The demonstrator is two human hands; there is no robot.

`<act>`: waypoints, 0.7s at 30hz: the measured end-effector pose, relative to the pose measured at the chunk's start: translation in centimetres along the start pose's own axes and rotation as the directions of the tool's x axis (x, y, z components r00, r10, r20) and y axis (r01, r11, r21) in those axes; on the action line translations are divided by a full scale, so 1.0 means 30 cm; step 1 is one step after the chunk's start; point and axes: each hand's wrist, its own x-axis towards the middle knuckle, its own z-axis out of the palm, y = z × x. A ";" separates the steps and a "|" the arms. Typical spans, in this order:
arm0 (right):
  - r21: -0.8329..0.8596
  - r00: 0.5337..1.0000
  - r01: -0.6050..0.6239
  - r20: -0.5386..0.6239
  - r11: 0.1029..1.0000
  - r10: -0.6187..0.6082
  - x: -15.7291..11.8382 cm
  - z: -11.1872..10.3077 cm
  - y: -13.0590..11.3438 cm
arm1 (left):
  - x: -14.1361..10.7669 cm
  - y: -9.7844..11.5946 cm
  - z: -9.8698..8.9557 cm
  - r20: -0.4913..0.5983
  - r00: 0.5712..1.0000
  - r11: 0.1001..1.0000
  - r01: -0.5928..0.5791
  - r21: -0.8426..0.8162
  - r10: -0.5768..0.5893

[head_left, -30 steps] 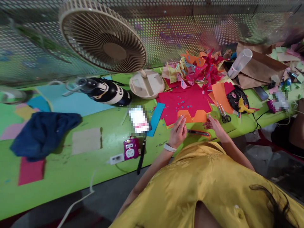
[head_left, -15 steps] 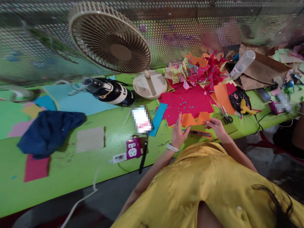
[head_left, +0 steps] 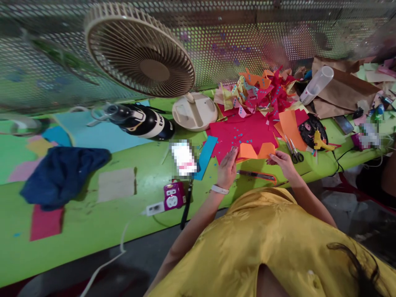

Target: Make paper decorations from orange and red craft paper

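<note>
A piece of folded orange paper (head_left: 249, 151), its top edge dipping to a notch in the middle, stands above the red sheets. My right hand (head_left: 284, 161) pinches its right end between thumb and fingers. At the paper's left end is my left hand (head_left: 228, 168), fingers stretched out flat; whether they touch the edge I cannot tell. Just below the paper lies a utility knife (head_left: 256, 175) with an orange-red edge. Red paper sheets (head_left: 235, 128) dotted with small blue bits spread behind my hands. Scissors (head_left: 295, 153) rest to the right of my right hand.
Paper cutouts (head_left: 262, 88) are heaped at the back. A fan (head_left: 154, 70), a black bottle (head_left: 145, 121), a phone (head_left: 183, 156), a blue strip (head_left: 206, 154) and a purple power socket (head_left: 174, 196) are to the left. A black dish (head_left: 309, 128) with a yellow tool stands right.
My left hand has drawn slightly left, and its thumb, which was visible below the orange paper, no longer shows. My right hand keeps its pinch, and the paper has tilted a little.
</note>
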 end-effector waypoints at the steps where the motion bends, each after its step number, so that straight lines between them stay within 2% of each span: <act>1: -0.014 1.000 0.009 0.015 1.000 -0.009 0.007 -0.001 -0.006 | 0.003 -0.004 0.005 0.018 1.000 1.000 -0.006 0.004 0.006; 5: -0.083 1.000 -0.009 0.010 0.997 0.010 0.041 -0.020 0.016 | -0.016 -0.011 0.048 0.074 0.995 0.997 0.069 0.043 -0.072; 9: -0.140 0.985 -0.120 -0.143 0.983 0.100 0.053 -0.081 0.111 | -0.082 -0.028 0.075 0.112 0.978 0.978 0.158 0.136 -0.173; 12: -0.126 0.975 -0.143 -0.187 0.982 0.118 0.050 -0.125 0.172 | -0.134 -0.047 0.077 0.117 0.968 0.954 0.188 0.235 -0.220; 18: -0.122 0.976 -0.161 -0.171 0.979 0.139 0.062 -0.146 0.189 | -0.172 -0.055 0.100 0.223 0.948 0.909 0.123 0.397 -0.226; 21: -0.121 0.976 -0.161 -0.166 0.980 0.140 0.065 -0.143 0.184 | -0.170 -0.052 0.106 0.225 0.951 0.896 0.098 0.434 -0.213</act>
